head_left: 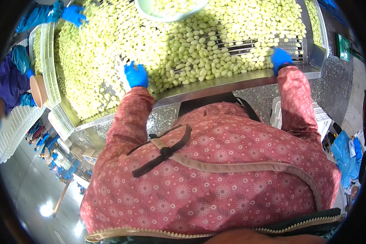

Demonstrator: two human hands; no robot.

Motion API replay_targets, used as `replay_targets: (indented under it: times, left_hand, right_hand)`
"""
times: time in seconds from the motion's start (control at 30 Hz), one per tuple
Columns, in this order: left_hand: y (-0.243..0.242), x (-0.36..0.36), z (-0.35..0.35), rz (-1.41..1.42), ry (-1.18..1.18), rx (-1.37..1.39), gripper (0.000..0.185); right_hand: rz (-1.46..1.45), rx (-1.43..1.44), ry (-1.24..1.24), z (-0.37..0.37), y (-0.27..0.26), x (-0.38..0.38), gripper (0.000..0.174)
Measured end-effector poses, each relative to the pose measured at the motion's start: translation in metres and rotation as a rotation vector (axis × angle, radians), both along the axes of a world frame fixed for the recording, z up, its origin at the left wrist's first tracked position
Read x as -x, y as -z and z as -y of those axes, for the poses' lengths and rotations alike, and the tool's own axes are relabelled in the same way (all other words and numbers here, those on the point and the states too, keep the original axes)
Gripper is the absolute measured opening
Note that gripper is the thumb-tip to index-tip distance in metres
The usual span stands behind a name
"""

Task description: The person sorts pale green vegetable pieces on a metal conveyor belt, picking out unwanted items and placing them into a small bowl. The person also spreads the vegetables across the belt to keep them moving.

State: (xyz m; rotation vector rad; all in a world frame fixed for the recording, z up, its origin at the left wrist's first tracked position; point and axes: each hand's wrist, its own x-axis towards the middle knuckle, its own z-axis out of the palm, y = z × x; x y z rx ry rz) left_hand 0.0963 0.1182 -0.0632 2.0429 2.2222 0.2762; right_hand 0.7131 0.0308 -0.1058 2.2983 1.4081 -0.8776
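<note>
Loose pale green grapes (198, 55) cover a metal sorting table (231, 82) with a raised front lip. My left hand (136, 75), in a blue glove, is over the grapes near the front edge, its fingers apart and no grape visible in them. Farther right, my right hand (280, 58), also gloved in blue, is at the edge of the grapes beside bare metal bars (239, 47). Its fingers point away from me and partly hide one another, so I cannot see whether they hold a grape. A light green bowl (164, 19) containing grapes stands at the far middle.
Across the table at upper left is another person's blue-gloved hand (74, 15). White slotted crates (51, 67) line the left side, with a tan basin (38, 91) beside them. A white crate (321, 117) stands under my right arm.
</note>
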Motion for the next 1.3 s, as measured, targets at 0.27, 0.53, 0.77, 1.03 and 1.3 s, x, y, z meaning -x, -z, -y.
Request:
replay_targets:
  times: [0.27, 0.53, 0.77, 1.03, 1.3]
  left_hand:
    - [-0.037, -0.164, 0.034, 0.462, 0.185, 0.324, 0.069]
    - [-0.053, -0.137, 0.029, 1.000, 0.184, 0.518, 0.041]
    - [-0.020, 0.081, -0.105, 0.526, -0.178, -0.284, 0.043]
    - [0.040, 0.006, -0.119, 0.302, 0.084, -0.302, 0.051]
    - [0.018, -0.182, -0.027, 0.368, 0.396, -0.098, 0.063]
  right_hand:
    - [-0.529, -0.092, -0.133, -0.028, -0.082, 0.180, 0.025]
    - [-1.328, -0.831, 0.170, -0.147, -0.158, 0.189, 0.037]
    - [-0.109, -0.889, 0.364, -0.029, -0.084, 0.014, 0.052]
    - [0.530, -0.553, 0.463, 0.078, -0.021, -0.045, 0.043]
    - [0.554, -0.580, 0.483, 0.064, -0.031, -0.046, 0.038]
